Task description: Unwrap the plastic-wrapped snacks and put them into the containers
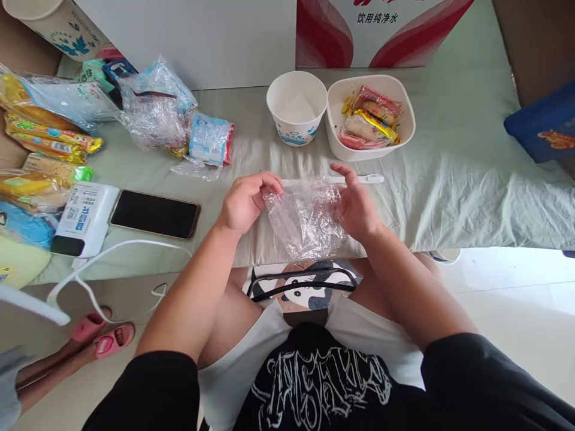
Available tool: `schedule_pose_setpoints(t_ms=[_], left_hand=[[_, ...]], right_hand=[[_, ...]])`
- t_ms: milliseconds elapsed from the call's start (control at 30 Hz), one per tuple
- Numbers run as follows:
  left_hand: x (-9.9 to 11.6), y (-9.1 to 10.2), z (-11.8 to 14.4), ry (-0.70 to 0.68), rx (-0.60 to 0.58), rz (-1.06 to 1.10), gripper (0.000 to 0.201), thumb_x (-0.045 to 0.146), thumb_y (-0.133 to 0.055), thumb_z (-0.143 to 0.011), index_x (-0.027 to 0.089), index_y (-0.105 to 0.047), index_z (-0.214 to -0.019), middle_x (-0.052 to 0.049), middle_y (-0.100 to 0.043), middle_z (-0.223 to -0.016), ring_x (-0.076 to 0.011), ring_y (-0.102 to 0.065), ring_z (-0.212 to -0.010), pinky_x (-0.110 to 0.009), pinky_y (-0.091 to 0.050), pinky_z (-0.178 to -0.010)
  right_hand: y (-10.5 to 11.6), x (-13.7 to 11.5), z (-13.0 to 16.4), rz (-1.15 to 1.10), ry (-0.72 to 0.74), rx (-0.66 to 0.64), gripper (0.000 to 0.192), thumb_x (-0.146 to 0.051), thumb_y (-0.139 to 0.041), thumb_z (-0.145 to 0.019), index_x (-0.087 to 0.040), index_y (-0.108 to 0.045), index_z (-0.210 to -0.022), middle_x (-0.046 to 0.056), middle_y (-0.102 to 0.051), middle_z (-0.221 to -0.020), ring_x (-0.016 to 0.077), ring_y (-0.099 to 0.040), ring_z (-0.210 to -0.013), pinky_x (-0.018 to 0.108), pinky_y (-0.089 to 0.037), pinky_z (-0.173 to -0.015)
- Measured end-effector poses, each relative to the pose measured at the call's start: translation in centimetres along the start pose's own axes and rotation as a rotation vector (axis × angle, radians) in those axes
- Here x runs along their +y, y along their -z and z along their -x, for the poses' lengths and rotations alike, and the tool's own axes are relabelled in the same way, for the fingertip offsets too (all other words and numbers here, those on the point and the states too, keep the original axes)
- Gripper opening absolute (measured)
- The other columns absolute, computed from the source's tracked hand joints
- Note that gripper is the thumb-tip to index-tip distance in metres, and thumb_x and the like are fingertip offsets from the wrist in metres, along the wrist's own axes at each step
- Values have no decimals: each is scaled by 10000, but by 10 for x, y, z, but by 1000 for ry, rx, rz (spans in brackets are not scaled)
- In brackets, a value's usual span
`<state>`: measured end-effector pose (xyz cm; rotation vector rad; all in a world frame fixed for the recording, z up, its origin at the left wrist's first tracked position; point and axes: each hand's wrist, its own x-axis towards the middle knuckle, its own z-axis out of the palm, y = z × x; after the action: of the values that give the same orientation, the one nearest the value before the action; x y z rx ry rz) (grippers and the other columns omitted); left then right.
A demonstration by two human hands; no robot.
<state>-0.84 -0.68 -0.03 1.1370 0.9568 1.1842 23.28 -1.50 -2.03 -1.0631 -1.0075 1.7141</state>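
A clear, crinkled plastic bag (308, 221) hangs between my two hands over the front of the covered surface. My left hand (246, 200) pinches its upper left corner between thumb and fingers. On the other side, my right hand (358, 206) grips the bag's right edge, the index finger raised and some fingers hidden. A slim white stick-like strip, maybe a bag clip (372, 179), runs along the bag's top edge and juts out past my right hand. Beyond the hands stand a white paper cup (296, 111) and a white tub (371, 149) with several wrapped snacks (368, 123).
Left lie a phone (155, 214), a white device with a cable (87, 218), snack packets (49, 140) and crumpled plastic packaging (155, 111). A large white-and-red box (193, 42) stands behind. A blue item (545, 123) is at right. Another person's feet in pink slippers (112, 341) show lower left.
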Motion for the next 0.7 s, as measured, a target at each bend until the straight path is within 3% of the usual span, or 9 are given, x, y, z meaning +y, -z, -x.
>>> schedule_pose_setpoints(t_ms=[67,133,233,300,367,433,567,700], left_hand=[[-1,1,0,20,31,-34,327,484,-695,-795,191,-676,-652,-81,-684,-829,-195,-650,-744,-343,-547,-682],[-4,1,0,54,58,-29,298,445,-833,-716,216,-683,-836,-44,-698,-935,-182,-682,-796,-327,-565,-735],[-9,0,1,202,14,77,720,401,-930,-641,327,-566,-1258,-27,-716,-1133,-207,-746,-905,-363,-601,-809],[-12,-1,3,338,-29,123,879,374,-933,-648,361,-449,-1381,-31,-731,-1154,-223,-770,-919,-379,-614,-813],[-13,0,3,385,-27,132,931,305,-933,-637,370,-417,-1409,-23,-742,-1155,-220,-781,-918,-363,-618,-810],[-11,1,3,319,9,134,942,245,-918,-627,395,-430,-1420,-11,-740,-1204,-213,-785,-954,-351,-620,-836],[-1,1,3,204,23,161,825,279,-883,-649,377,-541,-1393,-17,-745,-1240,-245,-773,-1079,-392,-625,-922],[7,-6,5,478,-137,64,458,379,-874,-660,188,-728,-1049,-64,-792,-940,-258,-784,-893,-377,-638,-787]], right_hand=[[-3,0,2,73,-25,-59,780,-634,-874,-711,-318,-467,-1296,-20,-670,-863,164,-650,-688,321,-530,-618],[-5,1,4,137,21,-60,707,-473,-912,-706,-298,-479,-1237,-47,-647,-810,131,-606,-657,299,-515,-624],[-8,1,4,171,177,34,587,-409,-865,-759,-300,-486,-1193,-45,-645,-819,127,-592,-670,300,-515,-637],[-8,1,3,170,260,100,596,-406,-856,-771,-320,-483,-1228,-41,-644,-823,141,-595,-688,307,-515,-646],[-7,1,3,168,289,130,656,-433,-867,-758,-334,-481,-1278,-35,-642,-826,156,-600,-708,313,-514,-654],[-6,0,3,197,243,92,636,-477,-879,-732,-307,-533,-1238,-25,-629,-815,163,-594,-712,315,-502,-645],[-7,-5,6,329,107,-14,344,-473,-819,-780,-216,-610,-873,-27,-561,-682,120,-505,-617,276,-411,-568],[-11,-10,9,285,158,69,286,-443,-750,-836,-229,-559,-828,-33,-618,-670,101,-524,-568,252,-411,-544]])
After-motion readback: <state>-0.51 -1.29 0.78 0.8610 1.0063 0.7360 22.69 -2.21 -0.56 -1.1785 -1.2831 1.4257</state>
